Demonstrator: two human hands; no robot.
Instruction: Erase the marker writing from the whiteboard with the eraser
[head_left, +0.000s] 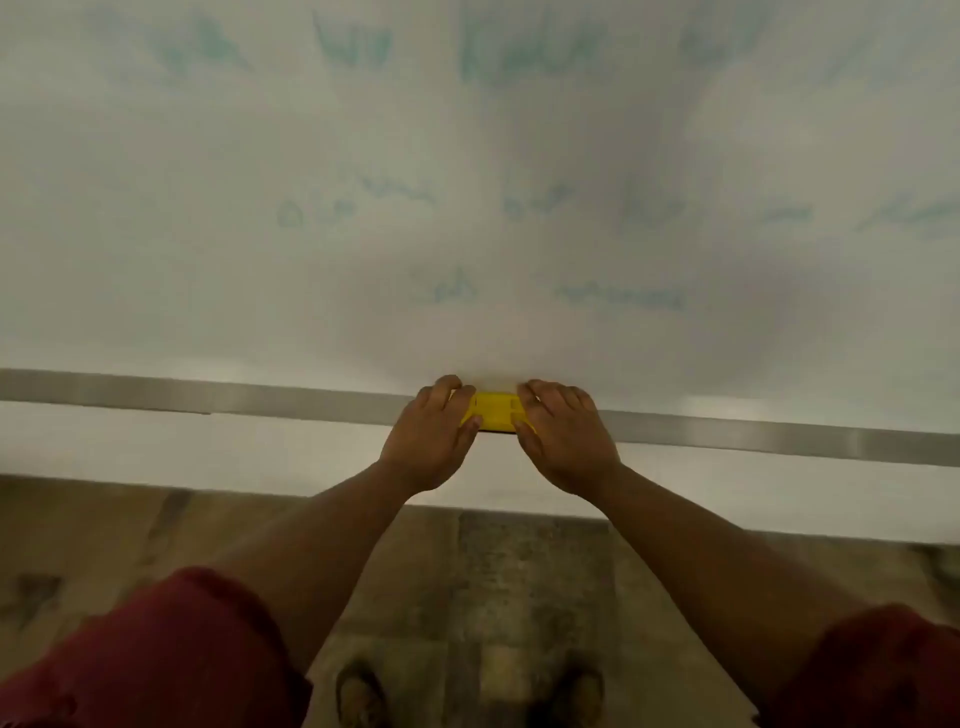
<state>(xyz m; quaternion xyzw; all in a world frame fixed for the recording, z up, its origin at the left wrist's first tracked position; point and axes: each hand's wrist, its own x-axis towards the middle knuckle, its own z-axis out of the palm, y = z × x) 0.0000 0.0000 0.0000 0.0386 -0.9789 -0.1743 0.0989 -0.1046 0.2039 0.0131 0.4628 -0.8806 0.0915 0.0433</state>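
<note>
A large whiteboard fills the upper part of the view, with blurred blue-green marker writing in several rows across it. A yellow eraser lies on the metal tray at the board's lower edge. My left hand grips the eraser's left end, fingers curled over its top and thumb under it. My right hand grips its right end the same way. Both hands hide the eraser's ends.
Below the tray runs a strip of white wall, then a wood-pattern floor. Red sleeves cover my upper arms at both lower corners. My two shoes stand close to the wall.
</note>
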